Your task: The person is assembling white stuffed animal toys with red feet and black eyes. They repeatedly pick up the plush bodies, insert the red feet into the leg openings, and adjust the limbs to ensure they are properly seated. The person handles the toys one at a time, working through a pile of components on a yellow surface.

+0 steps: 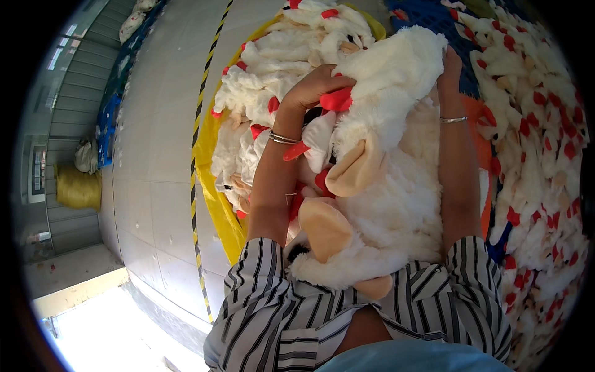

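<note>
A large, limp white plush toy skin with beige ear pieces and red tips lies against my chest and stretches away from me. My left hand is closed on its far left side, beside a red felt-like piece; part of the fingers is hidden in the pile. At the far right edge, my right hand grips the same skin, its fingertips mostly out of sight behind the fur. A beige ear hangs between my forearms, close to my striped shirt.
Under and beyond my left arm, a heap of similar white skins lies on a yellow sheet. Another big pile spreads along the right, with an orange item beside my right wrist. Black-and-yellow tape marks the floor on the left.
</note>
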A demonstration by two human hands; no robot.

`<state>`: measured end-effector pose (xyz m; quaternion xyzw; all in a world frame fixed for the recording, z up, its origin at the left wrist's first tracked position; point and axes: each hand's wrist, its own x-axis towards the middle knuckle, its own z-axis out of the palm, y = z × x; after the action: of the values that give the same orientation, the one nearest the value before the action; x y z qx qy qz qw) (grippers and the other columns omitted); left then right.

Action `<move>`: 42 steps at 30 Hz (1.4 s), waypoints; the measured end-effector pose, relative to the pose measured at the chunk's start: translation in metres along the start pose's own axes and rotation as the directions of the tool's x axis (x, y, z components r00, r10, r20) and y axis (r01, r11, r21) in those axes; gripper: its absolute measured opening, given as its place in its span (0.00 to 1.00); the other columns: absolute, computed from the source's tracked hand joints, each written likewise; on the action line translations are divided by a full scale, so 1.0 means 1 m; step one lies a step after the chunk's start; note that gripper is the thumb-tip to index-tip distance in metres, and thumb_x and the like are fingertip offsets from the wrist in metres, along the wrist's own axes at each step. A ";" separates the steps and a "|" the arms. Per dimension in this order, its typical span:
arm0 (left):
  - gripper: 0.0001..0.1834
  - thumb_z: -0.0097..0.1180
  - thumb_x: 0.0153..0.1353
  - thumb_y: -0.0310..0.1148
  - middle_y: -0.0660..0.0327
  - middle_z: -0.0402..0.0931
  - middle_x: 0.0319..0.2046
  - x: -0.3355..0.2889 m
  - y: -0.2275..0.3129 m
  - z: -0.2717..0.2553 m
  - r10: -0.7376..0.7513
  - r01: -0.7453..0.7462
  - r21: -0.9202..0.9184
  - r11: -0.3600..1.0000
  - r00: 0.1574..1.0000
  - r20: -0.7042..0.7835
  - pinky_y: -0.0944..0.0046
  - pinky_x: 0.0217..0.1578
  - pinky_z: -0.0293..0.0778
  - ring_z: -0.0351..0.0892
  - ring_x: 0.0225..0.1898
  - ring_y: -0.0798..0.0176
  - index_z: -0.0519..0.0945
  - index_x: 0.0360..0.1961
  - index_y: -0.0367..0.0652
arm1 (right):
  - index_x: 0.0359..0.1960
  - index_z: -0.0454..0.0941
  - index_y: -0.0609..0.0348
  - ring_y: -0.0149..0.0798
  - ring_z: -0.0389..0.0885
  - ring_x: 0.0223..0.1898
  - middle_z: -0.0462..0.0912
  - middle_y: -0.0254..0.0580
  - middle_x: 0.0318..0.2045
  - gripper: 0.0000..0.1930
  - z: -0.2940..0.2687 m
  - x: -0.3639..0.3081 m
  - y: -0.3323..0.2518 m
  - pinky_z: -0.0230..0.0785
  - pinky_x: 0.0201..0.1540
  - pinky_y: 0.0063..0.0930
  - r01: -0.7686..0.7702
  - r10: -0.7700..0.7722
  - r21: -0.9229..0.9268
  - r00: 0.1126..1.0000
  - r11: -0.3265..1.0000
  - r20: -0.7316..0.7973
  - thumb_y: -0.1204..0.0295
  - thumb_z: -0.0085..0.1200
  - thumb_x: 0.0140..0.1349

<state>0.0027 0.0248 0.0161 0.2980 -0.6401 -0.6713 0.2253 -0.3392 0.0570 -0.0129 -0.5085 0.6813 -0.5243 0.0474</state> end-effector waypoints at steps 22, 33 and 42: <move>0.28 0.60 0.57 0.33 0.51 0.78 0.43 0.008 -0.016 0.019 0.337 -0.299 0.155 0.941 0.844 -0.417 0.62 0.50 0.72 0.78 0.46 0.56 0.70 0.57 0.33 | 0.44 0.80 0.61 0.19 0.72 0.29 0.79 0.28 0.29 0.11 0.016 -0.072 -0.130 0.66 0.32 0.15 -0.222 -0.272 0.662 0.785 0.715 0.557 0.68 0.53 0.68; 0.18 0.62 0.58 0.29 0.65 0.81 0.36 0.003 0.035 0.052 0.083 -0.086 -0.040 0.995 0.994 -0.077 0.69 0.39 0.75 0.79 0.36 0.71 0.77 0.49 0.35 | 0.49 0.77 0.61 0.23 0.76 0.38 0.81 0.33 0.37 0.15 0.016 -0.031 -0.157 0.68 0.40 0.15 -0.194 -0.220 0.686 0.856 0.702 0.468 0.65 0.55 0.66; 0.22 0.53 0.60 0.31 0.55 0.77 0.46 0.009 0.026 0.018 0.250 -0.474 -0.391 0.789 0.829 -0.500 0.62 0.45 0.79 0.81 0.43 0.59 0.70 0.55 0.36 | 0.65 0.64 0.59 0.38 0.74 0.54 0.74 0.44 0.55 0.35 -0.011 -0.059 -0.131 0.65 0.59 0.30 -0.096 -0.135 0.253 0.640 0.963 0.757 0.66 0.62 0.56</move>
<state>-0.0182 0.0302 0.0411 0.2355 -0.4258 -0.6747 0.5549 -0.2334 0.1165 0.0641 -0.6788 0.5128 -0.3469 0.3949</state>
